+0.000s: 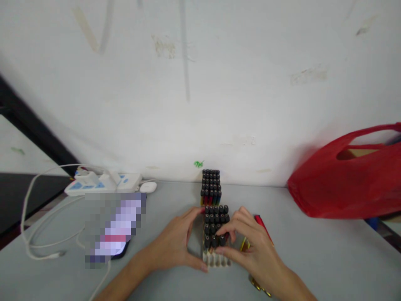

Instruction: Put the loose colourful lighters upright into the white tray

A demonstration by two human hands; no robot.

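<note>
A pale tray (218,261) with round holes stands on the grey table, its front row of holes bare. Several black-capped pens (213,218) stand upright in its other rows. My left hand (177,240) rests along the tray's left side, thumb and fingers spread apart around the edge. Over the front capped row, my right hand (247,238) has its thumb and index finger round a black-capped pen (222,240). Behind the tray is a second block of black-capped pens (211,180) with coloured barrels. Yellow items lie partly hidden beneath my right hand.
A red pen (262,225) and a gold-coloured object (259,286) lie right of the tray. A red bag (347,179) sits at the right. On the left are a white power strip (128,184), cables, a white case (148,187) and a phone with a blurred screen (125,225).
</note>
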